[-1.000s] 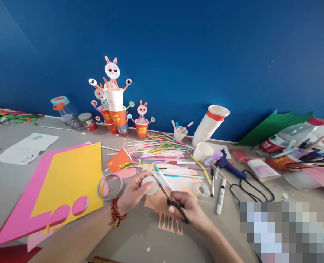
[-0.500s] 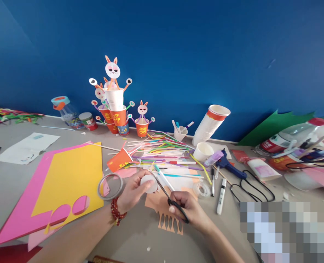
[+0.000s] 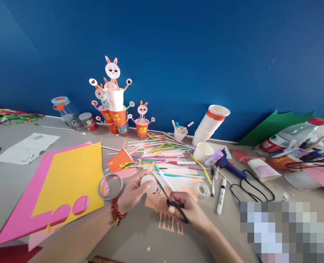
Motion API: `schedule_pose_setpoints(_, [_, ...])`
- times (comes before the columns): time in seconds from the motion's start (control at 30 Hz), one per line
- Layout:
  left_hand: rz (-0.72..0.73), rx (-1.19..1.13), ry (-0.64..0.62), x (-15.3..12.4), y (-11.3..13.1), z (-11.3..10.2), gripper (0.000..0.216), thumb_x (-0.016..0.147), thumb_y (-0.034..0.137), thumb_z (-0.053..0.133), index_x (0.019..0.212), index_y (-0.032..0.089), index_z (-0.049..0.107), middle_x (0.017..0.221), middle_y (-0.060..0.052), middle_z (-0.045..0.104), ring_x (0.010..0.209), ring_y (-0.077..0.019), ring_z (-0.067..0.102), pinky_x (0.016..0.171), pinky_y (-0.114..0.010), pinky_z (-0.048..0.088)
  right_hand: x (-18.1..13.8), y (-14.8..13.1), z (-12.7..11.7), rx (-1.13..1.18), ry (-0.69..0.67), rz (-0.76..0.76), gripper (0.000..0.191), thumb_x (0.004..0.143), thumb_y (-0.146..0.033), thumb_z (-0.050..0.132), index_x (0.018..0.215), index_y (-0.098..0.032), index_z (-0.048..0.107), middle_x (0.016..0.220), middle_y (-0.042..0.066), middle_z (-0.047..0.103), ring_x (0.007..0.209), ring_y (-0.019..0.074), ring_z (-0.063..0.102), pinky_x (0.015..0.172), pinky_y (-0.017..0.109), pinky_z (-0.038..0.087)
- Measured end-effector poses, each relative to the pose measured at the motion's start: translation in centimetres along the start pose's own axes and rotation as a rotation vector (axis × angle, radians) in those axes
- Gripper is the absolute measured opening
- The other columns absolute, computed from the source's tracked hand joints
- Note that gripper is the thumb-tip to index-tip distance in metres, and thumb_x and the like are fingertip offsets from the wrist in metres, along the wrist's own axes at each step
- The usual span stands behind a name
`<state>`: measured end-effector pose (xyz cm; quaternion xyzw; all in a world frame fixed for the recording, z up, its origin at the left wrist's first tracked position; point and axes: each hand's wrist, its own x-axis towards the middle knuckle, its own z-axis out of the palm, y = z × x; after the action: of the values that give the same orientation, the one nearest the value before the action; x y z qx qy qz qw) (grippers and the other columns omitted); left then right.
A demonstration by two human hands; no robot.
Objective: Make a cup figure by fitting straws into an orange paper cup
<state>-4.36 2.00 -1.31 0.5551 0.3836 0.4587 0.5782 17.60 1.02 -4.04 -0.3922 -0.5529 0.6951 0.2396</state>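
Note:
A small white paper disc (image 3: 148,183) is pinched between the thumb and fingers of my left hand (image 3: 136,188). My right hand (image 3: 188,208) grips black-handled scissors (image 3: 175,208), whose blades point up and left to the disc's right edge. Whether the blades touch the paper is hard to make out. Beneath both hands lies a sheet of peach paper (image 3: 156,202) with scalloped cut-outs along its near edge. A white marker with a teal cap (image 3: 163,178) lies just beyond the scissors.
Many coloured straws (image 3: 162,149) cover the middle. A tipped orange cup (image 3: 119,160) and a tape ring (image 3: 110,186) lie left, near yellow paper (image 3: 71,175). Rabbit-topped cups (image 3: 114,98) stand at the wall. On the right are clear tape (image 3: 201,190) and a blue glue gun (image 3: 230,166).
Almost nothing differs. The right hand and scissors have shifted very slightly left; the left hand keeps its hold on the disc.

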Motion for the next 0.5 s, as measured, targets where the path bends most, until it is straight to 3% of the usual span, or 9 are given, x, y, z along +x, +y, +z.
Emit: schedule_pose_setpoints(0.5, [-0.017,0.042,-0.025,-0.1,-0.49,-0.15,0.028,0.09,0.042,0.056,0.08,0.016,0.059,0.076,-0.005,0.066,0.07,-0.0154,0.057,0.066,-0.025,0.043,-0.04,-0.03,0.11,-0.021,-0.004,-0.02,0.056,0.069,-0.07,0.069,0.065,-0.019,0.046,0.043,-0.008,0.045,0.038,0.0054,0.033,0.04,0.019,0.021])
